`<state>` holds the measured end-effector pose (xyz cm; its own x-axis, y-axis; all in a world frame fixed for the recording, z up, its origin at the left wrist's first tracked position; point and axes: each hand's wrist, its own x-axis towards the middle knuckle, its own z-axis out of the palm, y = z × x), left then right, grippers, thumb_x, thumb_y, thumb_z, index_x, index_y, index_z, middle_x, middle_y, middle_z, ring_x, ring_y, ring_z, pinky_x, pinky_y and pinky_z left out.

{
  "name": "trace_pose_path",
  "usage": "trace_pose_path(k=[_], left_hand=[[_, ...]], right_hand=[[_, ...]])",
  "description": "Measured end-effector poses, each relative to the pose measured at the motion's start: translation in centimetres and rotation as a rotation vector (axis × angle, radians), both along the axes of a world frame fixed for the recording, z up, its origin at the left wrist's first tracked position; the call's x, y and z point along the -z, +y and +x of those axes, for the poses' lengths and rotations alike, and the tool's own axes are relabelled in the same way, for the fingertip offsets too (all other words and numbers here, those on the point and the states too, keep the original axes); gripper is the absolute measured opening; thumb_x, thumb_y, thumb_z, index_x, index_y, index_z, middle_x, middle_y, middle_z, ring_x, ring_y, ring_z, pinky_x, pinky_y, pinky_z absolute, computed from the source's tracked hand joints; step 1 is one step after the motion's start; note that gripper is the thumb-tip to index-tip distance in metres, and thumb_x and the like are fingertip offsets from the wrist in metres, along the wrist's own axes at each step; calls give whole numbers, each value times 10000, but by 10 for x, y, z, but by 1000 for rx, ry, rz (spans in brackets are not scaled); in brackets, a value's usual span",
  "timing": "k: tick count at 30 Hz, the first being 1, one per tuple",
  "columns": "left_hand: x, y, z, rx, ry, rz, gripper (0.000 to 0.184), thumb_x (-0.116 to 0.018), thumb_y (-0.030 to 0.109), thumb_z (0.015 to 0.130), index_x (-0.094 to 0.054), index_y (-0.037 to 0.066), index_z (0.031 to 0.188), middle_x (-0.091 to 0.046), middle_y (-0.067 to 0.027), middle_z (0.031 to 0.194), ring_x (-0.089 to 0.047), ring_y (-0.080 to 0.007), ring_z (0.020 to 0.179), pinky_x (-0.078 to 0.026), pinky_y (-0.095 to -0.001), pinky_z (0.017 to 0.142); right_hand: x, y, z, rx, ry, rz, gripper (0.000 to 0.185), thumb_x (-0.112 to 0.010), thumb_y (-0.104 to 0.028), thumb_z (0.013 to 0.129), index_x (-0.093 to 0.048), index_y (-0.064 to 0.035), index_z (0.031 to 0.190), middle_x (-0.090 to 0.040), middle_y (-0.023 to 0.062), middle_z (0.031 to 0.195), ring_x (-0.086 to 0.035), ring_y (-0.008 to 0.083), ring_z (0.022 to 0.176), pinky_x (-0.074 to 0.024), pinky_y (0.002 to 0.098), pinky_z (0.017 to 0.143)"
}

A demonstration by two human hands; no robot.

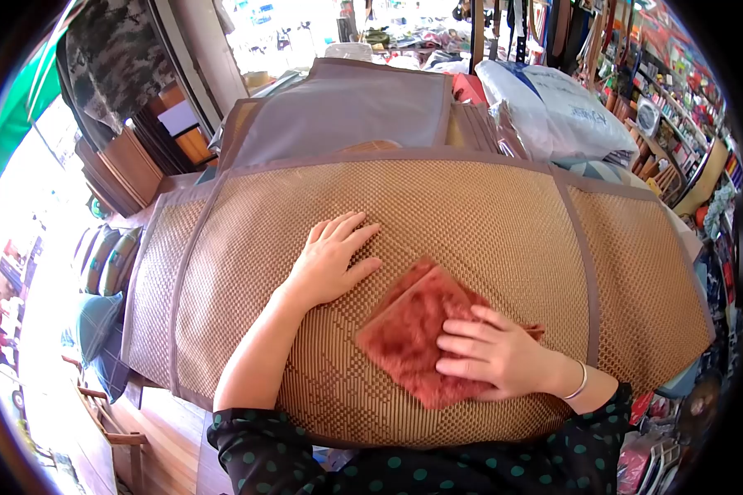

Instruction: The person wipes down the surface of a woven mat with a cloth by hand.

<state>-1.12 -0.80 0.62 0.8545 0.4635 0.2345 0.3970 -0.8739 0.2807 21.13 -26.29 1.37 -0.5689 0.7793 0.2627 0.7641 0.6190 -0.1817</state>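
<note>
A woven brown sleeping mat [437, 206] with a dark fabric border lies spread in front of me, its two side panels sloping down. My left hand [330, 260] rests palm down on the mat, fingers spread, holding nothing. Right of it is a folded reddish-brown plush cloth [421, 330], lying on the mat's patterned lower part. My right hand [491, 355] presses on the cloth's right side with its fingers curled over it. The underside of the cloth and my right thumb are hidden.
Behind the mat lies a grey-brown folded mat [347, 107]. A white plastic-wrapped package [557, 107] sits at back right. Several cushions [107, 256] and a wooden chair [124, 437] stand at left. Belts [520, 33] hang at the back, with crowded shelves [693, 124] at right.
</note>
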Motion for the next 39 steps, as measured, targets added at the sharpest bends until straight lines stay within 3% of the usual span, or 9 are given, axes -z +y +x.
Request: trace_pose_path(k=[3, 7, 11, 15, 22, 27, 33, 36, 39], left_hand=[[2, 0, 0, -6, -8, 7, 598, -584, 446, 951, -493, 136, 1454, -410, -147, 1534, -320, -349, 1442, -220, -490, 1204], [0, -2, 0, -20, 6, 8, 596, -576, 453, 958, -493, 133, 1454, -401, -148, 1540, -306, -357, 1448, -222, -495, 1204], [1, -1, 0, -17, 11, 1, 596, -566, 461, 964, -490, 133, 1456, -391, -147, 1546, -292, -366, 1452, -220, -504, 1207], [-1, -2, 0, -24, 21, -5, 596, -567, 460, 964, -490, 133, 1456, -392, -147, 1546, -294, -367, 1451, -219, -506, 1207], [0, 0, 0, -5, 4, 0, 584, -582, 434, 958, -496, 128, 1449, -401, -148, 1539, -309, -360, 1443, -224, -499, 1201], [2, 0, -1, -12, -9, 11, 581, -575, 435, 961, -496, 128, 1448, -403, -149, 1537, -311, -360, 1442, -223, -498, 1203], [1, -1, -1, -17, 10, 22, 583, -557, 448, 967, -492, 131, 1452, -393, -146, 1544, -302, -358, 1449, -221, -499, 1207], [-1, -2, 0, -20, 19, 4, 581, -561, 448, 966, -493, 136, 1452, -392, -142, 1545, -296, -357, 1452, -223, -498, 1206], [-1, -2, 0, -29, 26, -1, 578, -566, 445, 964, -497, 139, 1449, -397, -140, 1542, -302, -358, 1447, -227, -500, 1203]], right_hand=[[-3, 7, 14, 49, 54, -50, 590, -810, -317, 688, -639, -173, 1234, -577, 93, 1352, -475, 278, 1355, -272, 524, 1179], [-4, 23, 73, 465, 101, 97, 521, -764, -208, 725, -638, -67, 1211, -572, 159, 1350, -491, 358, 1322, -339, 482, 1164], [7, 22, 129, 839, 138, 183, 483, -740, -225, 792, -627, -23, 1215, -595, 191, 1328, -499, 364, 1309, -350, 478, 1133], [6, 18, 109, 741, 5, 204, 498, -741, -248, 778, -629, -23, 1208, -599, 182, 1318, -500, 358, 1303, -320, 491, 1155], [-4, 1, 3, 6, 36, -32, 598, -814, -315, 648, -651, -157, 1201, -575, 79, 1357, -469, 292, 1363, -300, 529, 1170], [-7, 20, 52, 337, 61, 76, 531, -770, -215, 694, -649, -106, 1199, -584, 131, 1331, -494, 341, 1325, -330, 512, 1159], [16, 21, 136, 876, 145, 215, 466, -737, -244, 793, -639, -21, 1190, -609, 195, 1303, -517, 375, 1283, -358, 485, 1123], [6, 20, 104, 729, -6, 239, 462, -742, -234, 778, -640, -25, 1178, -602, 191, 1306, -510, 374, 1286, -350, 497, 1124], [-2, 15, 43, 314, -37, 166, 524, -784, -286, 678, -653, -95, 1149, -587, 128, 1290, -489, 328, 1313, -329, 534, 1135]])
